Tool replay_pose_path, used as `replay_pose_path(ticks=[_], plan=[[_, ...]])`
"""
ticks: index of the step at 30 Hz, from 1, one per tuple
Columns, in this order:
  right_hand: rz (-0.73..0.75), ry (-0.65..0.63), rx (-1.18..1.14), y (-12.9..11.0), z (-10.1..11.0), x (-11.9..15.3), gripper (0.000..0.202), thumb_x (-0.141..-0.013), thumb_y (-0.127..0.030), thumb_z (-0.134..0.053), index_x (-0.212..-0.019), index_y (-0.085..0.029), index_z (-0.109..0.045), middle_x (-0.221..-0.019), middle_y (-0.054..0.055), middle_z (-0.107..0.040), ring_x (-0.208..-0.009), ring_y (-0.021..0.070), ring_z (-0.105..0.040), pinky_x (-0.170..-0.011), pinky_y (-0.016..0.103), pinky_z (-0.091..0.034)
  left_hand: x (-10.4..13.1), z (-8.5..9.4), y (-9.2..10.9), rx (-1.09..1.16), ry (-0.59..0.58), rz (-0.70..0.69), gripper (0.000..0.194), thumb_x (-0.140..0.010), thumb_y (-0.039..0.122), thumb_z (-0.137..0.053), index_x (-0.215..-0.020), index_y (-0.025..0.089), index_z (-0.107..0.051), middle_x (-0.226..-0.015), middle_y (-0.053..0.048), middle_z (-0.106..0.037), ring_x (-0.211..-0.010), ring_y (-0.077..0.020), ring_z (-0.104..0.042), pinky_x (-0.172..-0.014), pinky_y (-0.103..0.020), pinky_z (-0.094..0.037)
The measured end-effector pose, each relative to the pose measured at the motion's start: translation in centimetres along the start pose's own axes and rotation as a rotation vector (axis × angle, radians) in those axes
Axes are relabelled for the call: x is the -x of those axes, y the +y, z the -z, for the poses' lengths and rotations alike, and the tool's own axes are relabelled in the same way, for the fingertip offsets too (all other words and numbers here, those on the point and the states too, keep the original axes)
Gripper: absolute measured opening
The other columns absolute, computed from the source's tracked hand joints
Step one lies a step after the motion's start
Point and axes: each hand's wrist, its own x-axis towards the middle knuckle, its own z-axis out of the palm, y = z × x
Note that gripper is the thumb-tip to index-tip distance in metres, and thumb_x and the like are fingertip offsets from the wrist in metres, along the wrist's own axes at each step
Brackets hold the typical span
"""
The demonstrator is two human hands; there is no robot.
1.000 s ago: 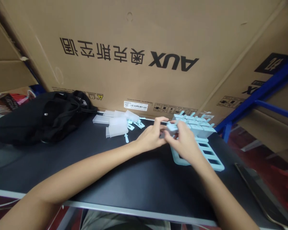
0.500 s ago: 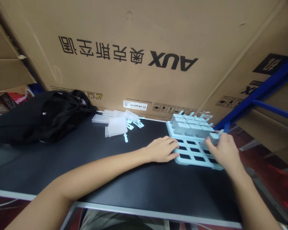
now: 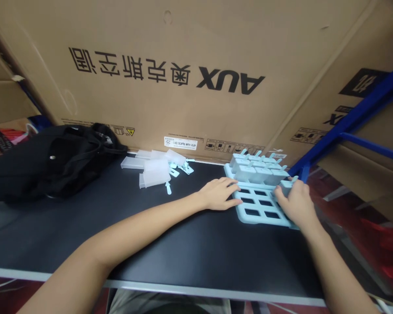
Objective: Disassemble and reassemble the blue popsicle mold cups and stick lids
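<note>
Gripping mould (image 3: 286, 187) with right hand (image 3: 299, 203), resting unclenched left hand (image 3: 219, 193) on rack (image 3: 262, 213); hemmed by carton (image 3: 170, 109) behind it, blue beam (image 3: 347, 121) right of it, clear cases (image 3: 156, 170), bag (image 3: 72, 161) left.

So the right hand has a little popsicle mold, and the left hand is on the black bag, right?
Not quite: the head view shows the left hand at the edge of the light-blue rack, not on the black bag. The right hand does have a popsicle mold.
</note>
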Motion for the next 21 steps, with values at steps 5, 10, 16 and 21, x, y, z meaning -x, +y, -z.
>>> replay_pose_path(ticks=[5, 10, 16, 21], plan=[[0.059, -0.004, -0.001, -0.8, -0.4, 0.3, 0.065, -0.089, -0.054, -0.042, -0.132, -0.006, -0.043, -0.121, 0.025, -0.051, -0.119, 0.0386, -0.052, -0.098, 0.050, -0.045, 0.8, 0.9, -0.4, -0.013, -0.014, 0.008, 0.048, -0.099, 0.058, -0.043, -0.128, 0.022, -0.057, -0.144, -0.009, -0.054, -0.131, -0.0275, -0.050, -0.106, -0.045, -0.046], [0.130, -0.021, -0.008, -1.9, -0.9, 0.7, 0.069, -0.091, -0.056, -0.039, -0.134, -0.002, -0.041, -0.121, 0.026, -0.051, -0.120, 0.0383, -0.050, -0.101, 0.050, -0.043, 1.7, 1.4, -1.1, -0.025, -0.017, 0.049, 0.047, -0.099, 0.057, -0.044, -0.132, 0.024, -0.055, -0.146, -0.008, -0.052, -0.131, -0.0282, -0.051, -0.106, -0.048, -0.045], [0.170, 0.246, -0.001, -2.2, -0.2, 1.3, 0.097, -0.087, -0.061, -0.050, -0.147, 0.010, -0.022, -0.131, 0.034, -0.044, -0.126, 0.0437, -0.041, -0.105, 0.059, -0.035, 3.9, 5.5, -1.2, -0.108, 0.009, 0.030, 0.044, -0.100, 0.047, -0.047, -0.136, 0.022, -0.052, -0.144, -0.012, -0.054, -0.132, -0.0297, -0.051, -0.108, -0.048, -0.043], [0.356, 0.562, -0.038, -5.1, 2.3, 2.4, 0.067, -0.088, -0.050, -0.055, -0.136, -0.005, -0.045, -0.121, 0.027, -0.053, -0.117, 0.0408, -0.047, -0.100, 0.059, -0.037, 11.1, 12.7, -4.0, -0.335, 0.043, 0.216, 0.032, -0.099, 0.041, -0.046, -0.116, 0.018, -0.061, -0.129, -0.013, -0.060, -0.119, -0.0301, -0.056, -0.104, -0.047, -0.045]])
